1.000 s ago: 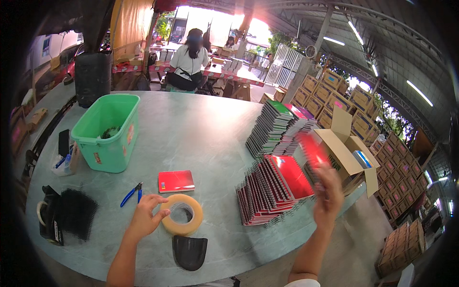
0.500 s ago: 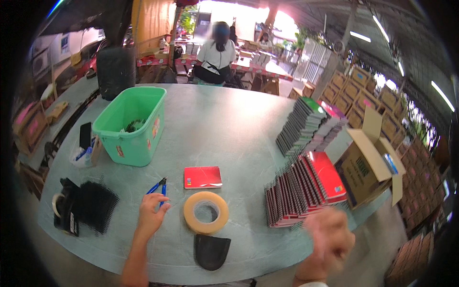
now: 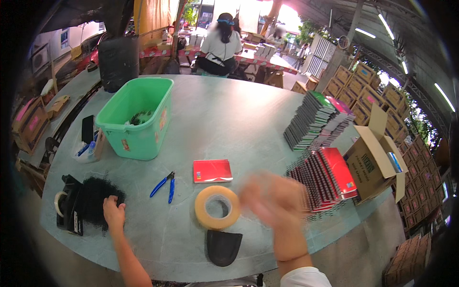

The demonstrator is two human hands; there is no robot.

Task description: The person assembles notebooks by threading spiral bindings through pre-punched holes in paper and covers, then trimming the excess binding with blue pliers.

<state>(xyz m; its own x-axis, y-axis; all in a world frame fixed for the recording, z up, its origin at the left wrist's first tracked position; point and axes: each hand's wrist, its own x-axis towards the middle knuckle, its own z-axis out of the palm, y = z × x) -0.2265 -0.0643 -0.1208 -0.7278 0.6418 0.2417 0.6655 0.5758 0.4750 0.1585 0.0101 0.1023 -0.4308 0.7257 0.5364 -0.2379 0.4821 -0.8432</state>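
Observation:
My left hand (image 3: 114,213) is at the right edge of a heap of black spiral binding coils (image 3: 97,203), with its fingers curled onto the coils. Blurred by motion, my right hand (image 3: 276,200) hangs over the table between a roll of tan tape (image 3: 202,221) and a stack of red spiral notebooks (image 3: 336,173); its fingers are smeared. A single red notebook (image 3: 212,171) lies flat behind the tape. Blue-handled cutting pliers (image 3: 170,187) rest with handles spread, left of the tape. In front of the tape lies a dark rounded pad (image 3: 223,248).
A green bin (image 3: 138,143) with dark scraps inside stands at the far left. A black tape dispenser (image 3: 71,210) is beside the coils. More notebooks (image 3: 306,122) are stacked at the far right, near an open carton (image 3: 366,165). A person (image 3: 222,48) is beyond the table.
My left hand has left the pliers and moved left to the coils. My right hand has moved left and forward from in front of the red stack. The view has shifted slightly.

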